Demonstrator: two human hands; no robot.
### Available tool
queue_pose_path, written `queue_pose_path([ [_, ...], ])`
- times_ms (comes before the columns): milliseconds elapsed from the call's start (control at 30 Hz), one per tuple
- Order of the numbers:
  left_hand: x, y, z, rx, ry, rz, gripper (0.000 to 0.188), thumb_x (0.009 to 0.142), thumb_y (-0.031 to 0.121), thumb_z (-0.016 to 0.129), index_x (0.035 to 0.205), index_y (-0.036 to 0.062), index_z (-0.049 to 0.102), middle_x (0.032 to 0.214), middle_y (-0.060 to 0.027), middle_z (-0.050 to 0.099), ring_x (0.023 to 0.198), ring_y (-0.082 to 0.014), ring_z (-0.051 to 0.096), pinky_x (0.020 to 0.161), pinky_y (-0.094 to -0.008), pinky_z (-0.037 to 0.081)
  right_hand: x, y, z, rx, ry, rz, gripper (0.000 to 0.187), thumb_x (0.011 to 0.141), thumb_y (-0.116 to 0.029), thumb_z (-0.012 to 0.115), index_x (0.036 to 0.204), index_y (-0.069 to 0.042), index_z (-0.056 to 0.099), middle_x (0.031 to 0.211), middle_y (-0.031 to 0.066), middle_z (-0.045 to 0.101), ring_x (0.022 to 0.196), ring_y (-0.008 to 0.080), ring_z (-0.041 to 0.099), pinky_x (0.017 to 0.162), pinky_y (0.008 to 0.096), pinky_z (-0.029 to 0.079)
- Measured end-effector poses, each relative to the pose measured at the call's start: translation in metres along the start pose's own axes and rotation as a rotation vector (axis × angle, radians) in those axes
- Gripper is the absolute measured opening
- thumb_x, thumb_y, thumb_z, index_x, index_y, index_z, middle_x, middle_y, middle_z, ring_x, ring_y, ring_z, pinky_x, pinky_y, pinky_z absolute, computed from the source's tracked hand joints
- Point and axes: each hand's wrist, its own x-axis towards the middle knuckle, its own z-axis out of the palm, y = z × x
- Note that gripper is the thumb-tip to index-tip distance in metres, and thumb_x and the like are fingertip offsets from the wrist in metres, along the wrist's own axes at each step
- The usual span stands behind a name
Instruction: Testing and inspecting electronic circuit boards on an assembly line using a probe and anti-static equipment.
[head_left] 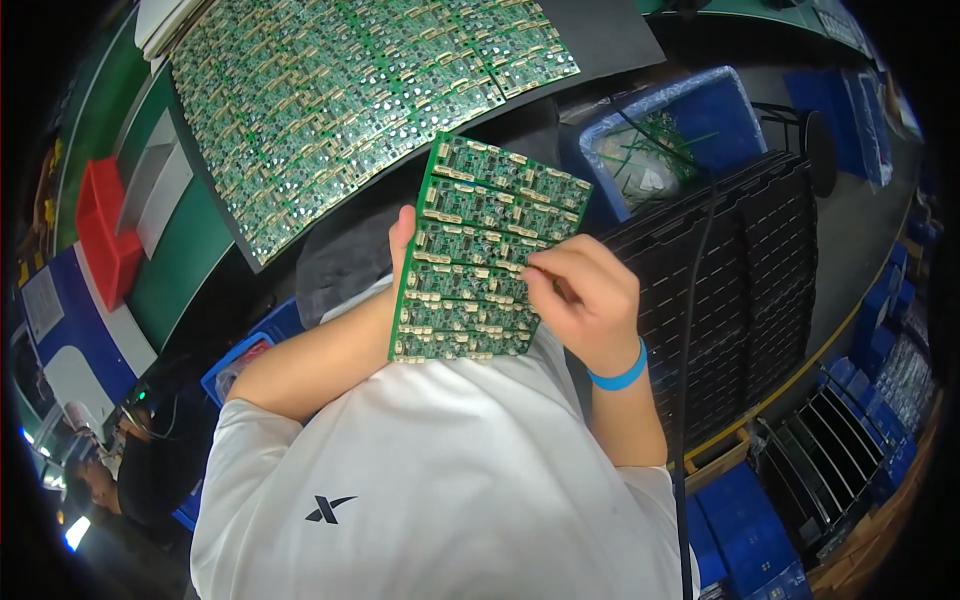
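A green circuit board panel [470,235], made of several rows of small boards with pale connectors, is held up tilted in front of my white shirt. My left hand [402,238] grips its left edge, with the thumb showing at the side and the other fingers hidden behind. Over the right part of the panel, my right hand [592,295] has thumb and forefinger pinched together at a pale connector; whether anything sits between the fingertips is too small to tell. A blue band [622,370] circles the right wrist.
Many similar circuit boards [350,100] lie side by side on a black mat [612,45] atop the green bench. A red bin [105,230] stands at the left. Right of the panel are a blue crate [735,90] with green scraps and black slatted trays [740,270]; a dark cable [690,350] hangs nearby.
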Motion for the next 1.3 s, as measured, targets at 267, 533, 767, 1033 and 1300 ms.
queue_pose_path([
  [267,-0.003,0.001,0.000,0.159,0.003,-0.005,0.106,0.079,0.085,0.053,0.147,0.0040,0.048,0.143,-0.0189,0.057,0.125,-0.0324,0.060,0.106,-0.0481,0.050,0.002,-0.001,0.005,-0.049,-0.085,-0.062,0.013,0.078,0.002,0.077,0.088,0.000,0.070,0.080,0.0080,0.063,0.061,0.0233,0.063,0.053,0.0317,0.051],
  [533,-0.004,0.006,-0.001,0.163,0.069,0.028,0.104,0.078,0.084,0.056,0.147,0.0068,0.049,0.142,-0.0174,0.058,0.123,-0.0322,0.061,0.104,-0.0480,0.051,0.012,0.006,0.003,-0.238,-0.146,-0.274,0.017,0.077,-0.001,0.078,0.088,-0.004,0.065,0.080,0.0057,0.057,0.060,0.0219,0.062,0.051,0.0321,0.051],
  [767,-0.002,0.005,-0.001,0.155,0.050,0.011,0.106,0.078,0.084,0.056,0.150,0.0070,0.046,0.145,-0.0177,0.056,0.126,-0.0323,0.060,0.106,-0.0483,0.050,0.008,0.010,0.004,-0.287,-0.081,-0.266,0.019,0.077,0.000,0.077,0.090,-0.005,0.064,0.083,0.0067,0.059,0.061,0.0230,0.063,0.051,0.0323,0.050],
  [1033,0.007,-0.004,0.024,0.268,0.058,-0.116,0.119,0.075,0.085,0.059,0.156,0.0030,0.033,0.149,-0.0275,0.047,0.132,-0.0534,0.050,0.103,-0.0612,0.050,0.011,0.017,-0.022,-0.351,0.348,0.113,0.015,0.088,0.004,0.068,0.103,0.000,0.066,0.089,0.0112,0.060,0.067,0.0209,0.059,0.059,0.0320,0.048],
  [1300,-0.002,-0.002,0.011,0.273,0.154,0.008,0.106,0.076,0.082,0.061,0.147,0.0055,0.049,0.142,-0.0184,0.058,0.124,-0.0307,0.062,0.106,-0.0470,0.051,0.003,0.005,-0.004,-0.043,-0.053,-0.063,0.020,0.074,0.000,0.082,0.091,0.000,0.072,0.083,0.0093,0.063,0.069,0.0237,0.063,0.059,0.0320,0.051],
])
